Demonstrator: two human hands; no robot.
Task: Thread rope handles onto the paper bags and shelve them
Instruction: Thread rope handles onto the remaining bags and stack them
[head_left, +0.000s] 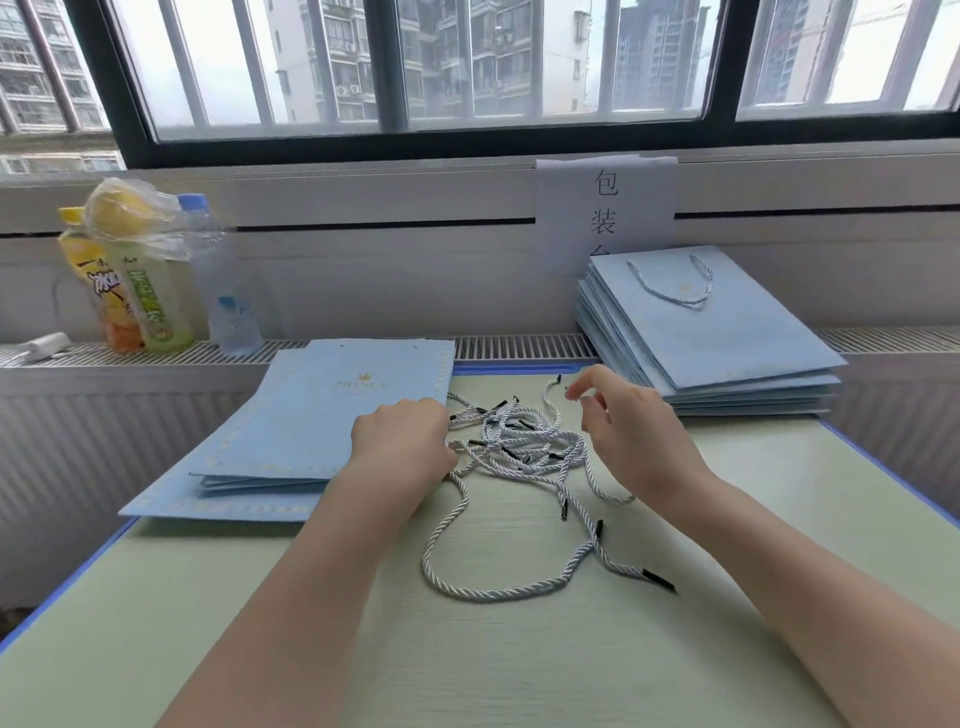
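Desk (519, 649): pale green top with a blue edge, set against a radiator sill under a window
Ropes (519, 441): tangle of white twisted cords with black tips at the desk's centre; one long loop trails toward 6 o'clock
Left hand (402, 441): knuckles up at the tangle's 9 o'clock edge, fingers curled down onto the cords; whether it grips one cannot be told
Right hand (631, 423): raised at the tangle's 3 o'clock, thumb and forefinger drawn narrow near a rope end, no contact discernible
Unthreaded bags (291, 441): flat blue stack at 9 o'clock of the ropes, crown print on top, punch holes along the far edge
Threaded bags (727, 338): blue stack at 2 o'clock, a rope handle on the top bag
Bottles (150, 280): three at 10 o'clock on the sill
Sign (605, 208): white sheet on the wall behind the threaded bags
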